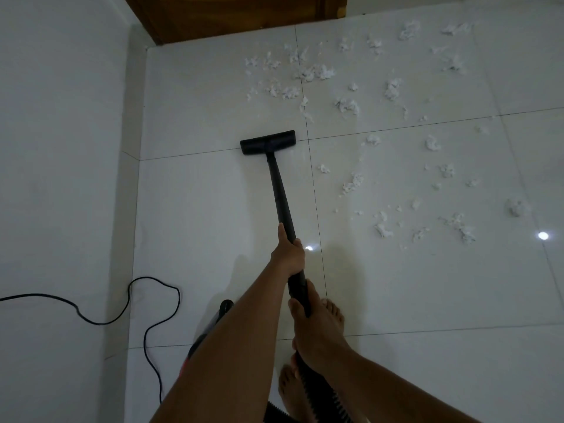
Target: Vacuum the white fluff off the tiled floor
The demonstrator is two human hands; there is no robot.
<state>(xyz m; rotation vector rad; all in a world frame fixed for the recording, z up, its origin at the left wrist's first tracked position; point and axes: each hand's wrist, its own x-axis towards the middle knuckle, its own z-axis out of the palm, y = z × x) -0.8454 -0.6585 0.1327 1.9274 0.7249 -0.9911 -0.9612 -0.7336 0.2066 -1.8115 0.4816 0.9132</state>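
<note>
Glossy tiled floor [396, 300], matt black wand [279, 190]

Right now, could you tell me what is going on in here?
A person is vacuuming a tiled floor. The left hand grips the black wand farther forward, and the right hand grips it near the hose end. The head sits on bare tile. White fluff lies scattered ahead and to the right, not yet picked up. A black cord trails on the left.
</note>
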